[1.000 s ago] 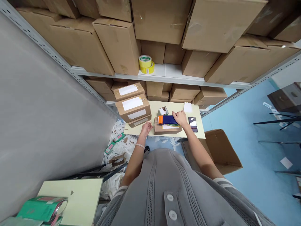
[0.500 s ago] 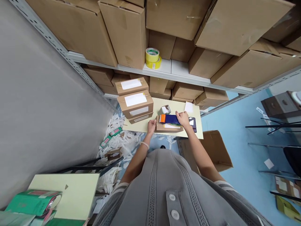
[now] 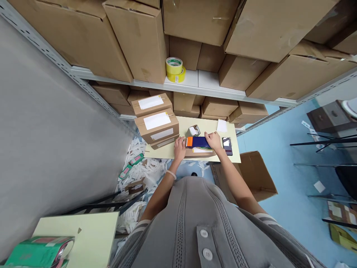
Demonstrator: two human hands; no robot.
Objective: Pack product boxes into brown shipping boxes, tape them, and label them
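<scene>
A small brown cardboard box point(image 3: 201, 152) lies on the pale yellow table point(image 3: 167, 152) in front of me. On top of it rests a blue and orange tool point(image 3: 196, 142), and my right hand point(image 3: 214, 140) is closed on its blue end. My left hand point(image 3: 180, 147) presses against the box's left end, fingers bent round the corner. A green ring of tape shows under the tool, partly hidden.
A stack of labelled brown boxes point(image 3: 156, 123) stands at the table's left. A dark phone point(image 3: 227, 145) lies right of my hand, a small grey holder point(image 3: 193, 131) and white paper point(image 3: 222, 126) behind. Yellow tape rolls point(image 3: 174, 69) sit on the shelf. An open carton point(image 3: 251, 175) stands on the floor.
My left hand has moved right, from the table surface onto the left end of the small box. My right hand has stayed on the blue and orange tool.
</scene>
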